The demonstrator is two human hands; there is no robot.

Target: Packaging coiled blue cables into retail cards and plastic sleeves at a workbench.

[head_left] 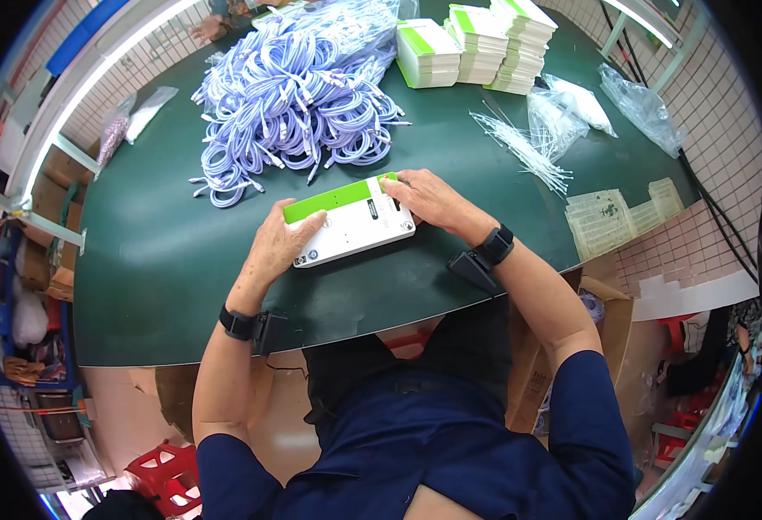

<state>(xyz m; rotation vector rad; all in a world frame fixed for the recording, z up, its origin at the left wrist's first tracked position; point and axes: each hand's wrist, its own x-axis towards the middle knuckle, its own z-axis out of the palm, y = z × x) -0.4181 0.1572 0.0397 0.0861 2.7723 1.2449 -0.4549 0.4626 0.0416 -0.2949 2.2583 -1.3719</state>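
Observation:
A flat white rectangle with a green band, which looks like a pack of packaging cards (351, 227), lies slightly tilted over the green table between my hands. Whether it is one thin box or several stacked cards, I cannot tell. My left hand (287, 236) grips its left end, thumb on the top face and fingers behind the edge. At its upper right corner my right hand (429, 199) is closed on it, fingertips on the green band. Just beyond lies a big heap of coiled lilac cables (299, 104) with plugs at their ends.
Stacks of white and green cards (429, 56) stand at the back. To the right lie white cable ties (524, 147), clear plastic bags (554, 121) and worn paper sheets (602, 225). Another person's hand (209, 29) shows at the far left. A red stool (164, 477) stands below.

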